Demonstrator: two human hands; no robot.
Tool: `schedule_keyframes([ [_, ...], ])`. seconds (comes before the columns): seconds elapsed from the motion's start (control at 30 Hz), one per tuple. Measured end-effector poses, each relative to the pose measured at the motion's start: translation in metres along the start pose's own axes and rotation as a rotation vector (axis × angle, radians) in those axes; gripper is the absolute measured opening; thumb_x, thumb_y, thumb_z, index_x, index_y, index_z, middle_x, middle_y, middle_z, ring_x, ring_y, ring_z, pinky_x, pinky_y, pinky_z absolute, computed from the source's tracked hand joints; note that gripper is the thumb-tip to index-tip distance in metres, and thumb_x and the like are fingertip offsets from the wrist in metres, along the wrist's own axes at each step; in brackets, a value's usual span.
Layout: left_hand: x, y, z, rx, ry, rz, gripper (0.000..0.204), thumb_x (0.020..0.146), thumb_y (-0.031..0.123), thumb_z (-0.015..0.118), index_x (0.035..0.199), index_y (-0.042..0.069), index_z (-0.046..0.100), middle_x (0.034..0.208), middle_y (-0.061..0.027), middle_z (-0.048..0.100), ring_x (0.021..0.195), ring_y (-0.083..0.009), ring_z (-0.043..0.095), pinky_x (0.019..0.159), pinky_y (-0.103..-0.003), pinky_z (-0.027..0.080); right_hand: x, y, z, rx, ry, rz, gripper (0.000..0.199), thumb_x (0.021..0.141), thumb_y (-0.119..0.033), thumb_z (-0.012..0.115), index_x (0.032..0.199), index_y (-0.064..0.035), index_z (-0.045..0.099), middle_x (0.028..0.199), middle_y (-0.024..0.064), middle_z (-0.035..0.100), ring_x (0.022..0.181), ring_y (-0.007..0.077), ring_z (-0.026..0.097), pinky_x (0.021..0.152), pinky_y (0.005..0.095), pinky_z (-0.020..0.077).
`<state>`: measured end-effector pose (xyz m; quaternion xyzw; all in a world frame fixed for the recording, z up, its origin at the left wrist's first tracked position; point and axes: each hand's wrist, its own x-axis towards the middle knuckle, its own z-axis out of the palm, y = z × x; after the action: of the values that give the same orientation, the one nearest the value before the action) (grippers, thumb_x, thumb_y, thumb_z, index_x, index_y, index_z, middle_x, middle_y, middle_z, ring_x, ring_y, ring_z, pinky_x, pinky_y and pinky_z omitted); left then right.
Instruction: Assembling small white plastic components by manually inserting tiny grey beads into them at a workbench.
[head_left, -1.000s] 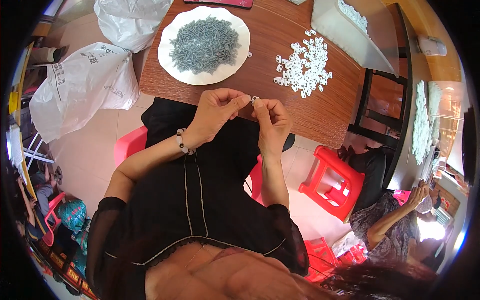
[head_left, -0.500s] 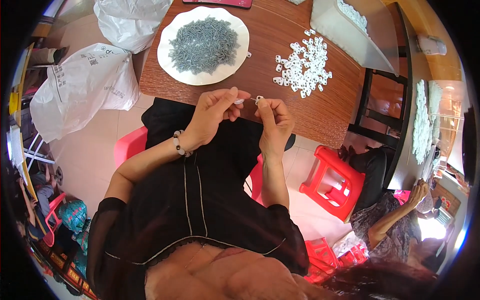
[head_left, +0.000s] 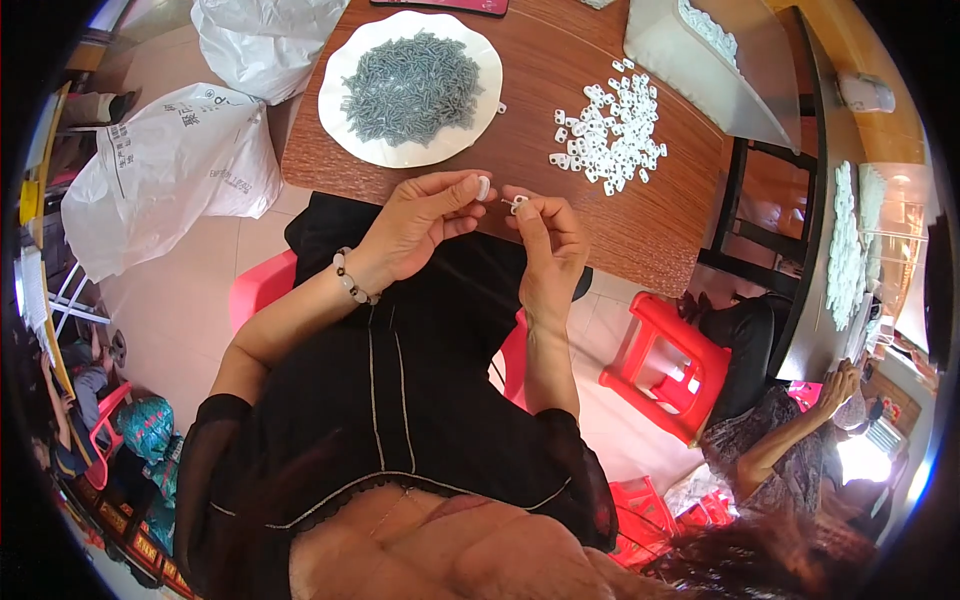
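In the head view, the left hand [head_left: 425, 215] sits near the middle of the frame, just above the black lap. Its fingers are closed on a small white clip [head_left: 484, 186]. The right hand [head_left: 545, 235] is just beside it, and its fingers pinch a tiny white piece with a nail [head_left: 516, 203]. The two hands are close but not touching.

To do this well, I think both hands should hold steady and line the little pieces up straight before pushing them together.

On the brown surface [head_left: 560, 80] at the top, a white plate [head_left: 355, 75] holds a heap of grey nails [head_left: 412, 85]. A pile of white clips [head_left: 610, 135] lies at the upper right.

Half a second ago the hands were closer together. Now they have moved a little apart.
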<state>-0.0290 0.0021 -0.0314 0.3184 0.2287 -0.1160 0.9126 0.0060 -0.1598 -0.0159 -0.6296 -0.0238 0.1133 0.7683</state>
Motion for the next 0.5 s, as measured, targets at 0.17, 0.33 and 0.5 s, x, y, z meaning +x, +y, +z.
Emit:
schedule_keyframes([
  [0.17, -0.0012, -0.0009, -0.0009, 0.006, -0.014, -0.034, 0.026, 0.088, 0.022, 0.067, 0.108, 0.006, 0.068, 0.094, 0.0003, 0.068, 0.083, -0.0071, 0.063, 0.071, -0.021, 0.051, -0.0027, -0.0007, 0.0033, 0.029, -0.049, -0.028, 0.008, 0.092, -0.005, 0.059, 0.089, 0.0026, 0.057, 0.104, 0.0134, 0.065, 0.090, 0.0111, 0.060, 0.083, 0.0244, 0.0483],
  [0.33, -0.0021, -0.0023, -0.0001, 0.013, -0.020, -0.038, 0.027, 0.087, 0.023, 0.068, 0.108, 0.006, 0.068, 0.094, 0.0006, 0.068, 0.084, -0.0070, 0.062, 0.070, -0.021, 0.051, -0.0033, -0.0007, 0.0041, 0.032, -0.039, -0.037, 0.007, 0.092, -0.003, 0.059, 0.088, 0.0024, 0.057, 0.102, 0.0134, 0.065, 0.088, 0.0104, 0.060, 0.081, 0.0238, 0.0494],
  [0.5, -0.0031, -0.0033, -0.0011, 0.020, -0.015, -0.039, 0.027, 0.087, 0.023, 0.069, 0.109, 0.007, 0.068, 0.094, 0.0006, 0.068, 0.084, -0.0069, 0.062, 0.071, -0.021, 0.051, -0.0032, 0.0000, 0.0060, 0.008, -0.033, -0.055, 0.006, 0.091, -0.002, 0.059, 0.087, 0.0022, 0.057, 0.100, 0.0128, 0.066, 0.086, 0.0096, 0.060, 0.079, 0.0231, 0.0501],
])
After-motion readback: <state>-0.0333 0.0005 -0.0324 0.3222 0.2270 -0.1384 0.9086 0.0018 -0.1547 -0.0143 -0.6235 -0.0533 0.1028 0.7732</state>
